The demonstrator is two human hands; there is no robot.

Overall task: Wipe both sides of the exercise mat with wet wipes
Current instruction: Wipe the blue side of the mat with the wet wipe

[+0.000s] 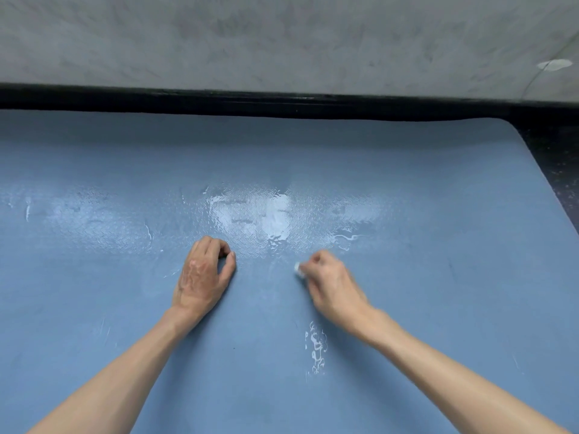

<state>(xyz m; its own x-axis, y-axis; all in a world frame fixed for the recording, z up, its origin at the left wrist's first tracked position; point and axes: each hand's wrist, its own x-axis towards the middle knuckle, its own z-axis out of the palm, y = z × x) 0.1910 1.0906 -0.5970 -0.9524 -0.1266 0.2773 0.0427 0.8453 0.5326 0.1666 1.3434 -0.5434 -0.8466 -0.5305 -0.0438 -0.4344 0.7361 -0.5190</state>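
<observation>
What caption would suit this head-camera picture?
Right hand holds a white wipe on the damp blue mat; left hand rests beside.

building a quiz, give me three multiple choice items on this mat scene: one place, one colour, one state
1. Where is the shiny wet patch on the flat exercise mat?
A. beyond the left hand and right hand, toward the grey wall
B. under the left forearm
C. on the wall
2. The mat's colour?
A. green
B. blue
C. red
3. The right hand is:
A. flat and open
B. pinching a small white wipe
C. lifting a corner
Answers: 1 A, glare lies ahead of both hands; 2 B, its surface is blue; 3 B, a white wad shows in its grip.
</observation>
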